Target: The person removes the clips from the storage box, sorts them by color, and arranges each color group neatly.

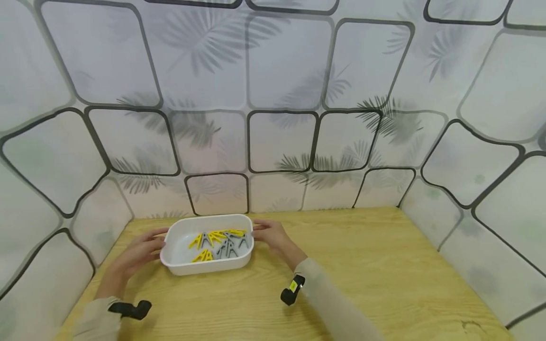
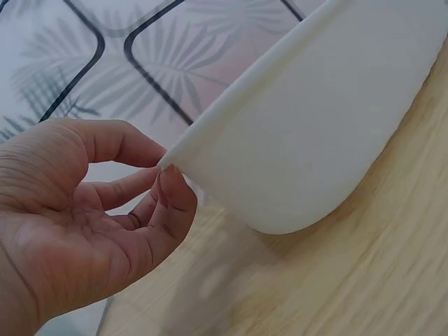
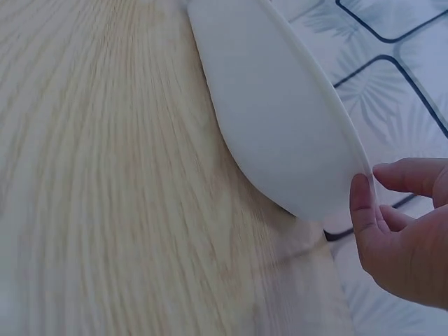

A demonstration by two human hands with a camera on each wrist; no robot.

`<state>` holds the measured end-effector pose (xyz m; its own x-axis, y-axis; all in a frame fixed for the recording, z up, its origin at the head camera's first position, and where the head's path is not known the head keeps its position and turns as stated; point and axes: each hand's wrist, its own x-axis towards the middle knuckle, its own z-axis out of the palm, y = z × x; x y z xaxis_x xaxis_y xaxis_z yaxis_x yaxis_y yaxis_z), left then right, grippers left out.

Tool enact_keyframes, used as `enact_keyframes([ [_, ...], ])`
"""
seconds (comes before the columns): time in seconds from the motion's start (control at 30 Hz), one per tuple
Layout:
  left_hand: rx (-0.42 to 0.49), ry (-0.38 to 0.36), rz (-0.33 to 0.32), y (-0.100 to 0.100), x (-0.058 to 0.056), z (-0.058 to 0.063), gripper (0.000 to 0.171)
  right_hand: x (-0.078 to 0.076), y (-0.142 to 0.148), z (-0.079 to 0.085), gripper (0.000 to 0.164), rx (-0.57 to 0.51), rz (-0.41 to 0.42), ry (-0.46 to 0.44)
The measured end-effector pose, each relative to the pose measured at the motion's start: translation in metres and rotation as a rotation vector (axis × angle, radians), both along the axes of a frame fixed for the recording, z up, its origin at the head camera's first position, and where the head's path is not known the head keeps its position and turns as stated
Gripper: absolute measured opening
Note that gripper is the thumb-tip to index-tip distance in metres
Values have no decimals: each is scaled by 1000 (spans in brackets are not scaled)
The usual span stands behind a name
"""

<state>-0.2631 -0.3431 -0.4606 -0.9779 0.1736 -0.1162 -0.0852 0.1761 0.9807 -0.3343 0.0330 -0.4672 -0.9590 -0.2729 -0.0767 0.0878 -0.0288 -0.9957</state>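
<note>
Pinching the tub [image 1: 209, 268] by its rim with left grip [image 1: 138, 251] and right grip [image 1: 274, 237] at opposite ends, pegs [image 1: 207, 256] inside. Probably positioning it; next, gotta handle both ends evenly.

My left sleeve [image 1: 97, 321] and right sleeve [image 1: 334, 300]: plain beige. Over the left I wear a black band [image 1: 130, 309] with a blunt end; over the right, a black mount [image 1: 290, 295] bearing a yellow label [image 1: 293, 285].

The tub [image 1: 204, 268] sits on the counter [image 1: 341, 284] towards the far left, between my left hand [image 1: 137, 252] at one end and my right hand [image 1: 275, 238] at the other. Inside it, clothespins [image 1: 218, 234] lie mostly from the middle rightward. Behind the counter and along both its sides stands the wall [image 1: 281, 142].
</note>
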Motion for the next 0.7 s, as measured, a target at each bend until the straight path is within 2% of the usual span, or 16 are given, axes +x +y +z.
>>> enact_keyframes([
  [0.17,29,-14,-37,22,-14,-2,65,-6,25,4,45,57,-20,7],
  [0.3,100,-19,-63,38,-24,-3,65,-14,44,5,44,68,-38,15],
  [0.57,199,-23,-117,64,-37,-10,63,-26,77,2,46,89,-28,7],
  [0.7,216,-16,-112,74,-44,-13,62,-30,90,5,47,86,-8,5],
])
